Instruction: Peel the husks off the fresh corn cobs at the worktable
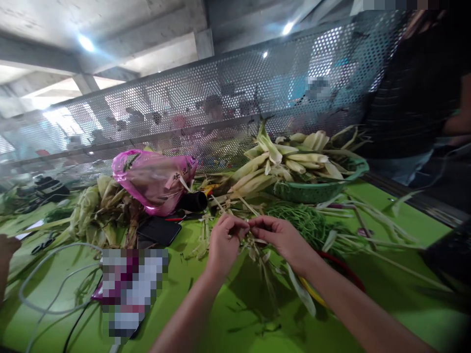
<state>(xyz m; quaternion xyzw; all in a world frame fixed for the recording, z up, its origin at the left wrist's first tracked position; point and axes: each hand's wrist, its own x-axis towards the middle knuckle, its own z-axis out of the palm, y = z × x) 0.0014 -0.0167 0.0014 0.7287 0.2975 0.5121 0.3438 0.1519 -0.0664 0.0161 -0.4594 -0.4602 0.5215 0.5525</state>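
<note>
My left hand (227, 242) and my right hand (283, 240) meet above the green table, fingertips nearly touching. Both are closed in a pinch on thin pale plant strips (263, 264). Stiff pale ends stick up beyond the fingers, while leafy bits and a shadow lie beneath. What sits right between the fingertips is too small to make out. Just beyond my right hand lies a heap of thin green stems (301, 220). Under my right wrist, a long pale leaf (302, 296) hangs down.
A green basket (312, 192) piled with corn husks (294, 157) stands at the back right. Further left are a pink plastic bag (154, 179), more husks (97, 211), a black phone (160, 231), scissors (42, 243) and cables (55, 311). A person (415, 98) stands at right; another hand (7, 250) shows at left.
</note>
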